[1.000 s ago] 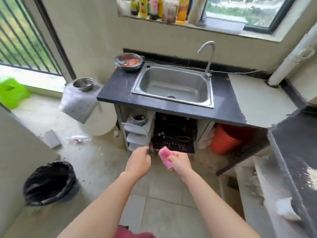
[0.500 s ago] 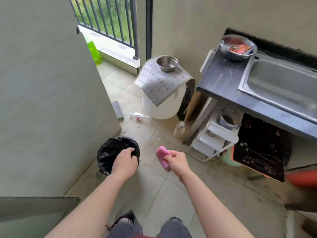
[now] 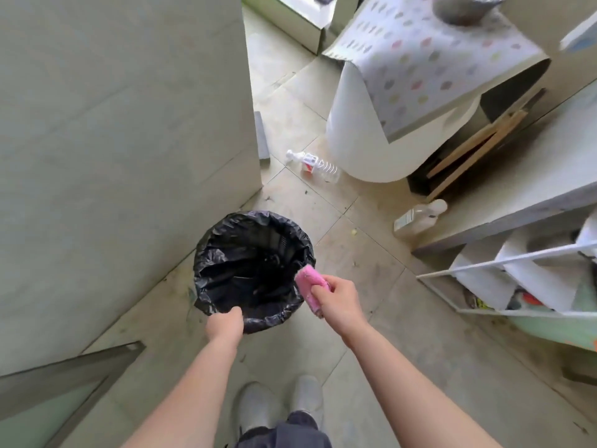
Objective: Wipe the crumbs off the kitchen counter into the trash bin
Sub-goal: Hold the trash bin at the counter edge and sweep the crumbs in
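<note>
Head cam looks straight down at both hands over the trash bin [image 3: 253, 273]. The right hand [image 3: 339, 302] is clamped around a folded pink cloth [image 3: 310, 287], which sits right at the bin's near-right rim, so anything shaken off should drop inside. The left hand [image 3: 226, 323] is curled in a loose fist at the near rim; can't tell if it's pinching the black liner or cupping crumbs. No crumbs visible from here, and the worktop is out of view, so my guess is we're at the dumping stage, near the end. Room is tight: a wall [image 3: 113, 140] hugs the bin's left, a white rack [image 3: 517, 279] sits off to the right, and a plastic bottle [image 3: 315, 163] lies on the floor [image 3: 355, 253] beyond.
</note>
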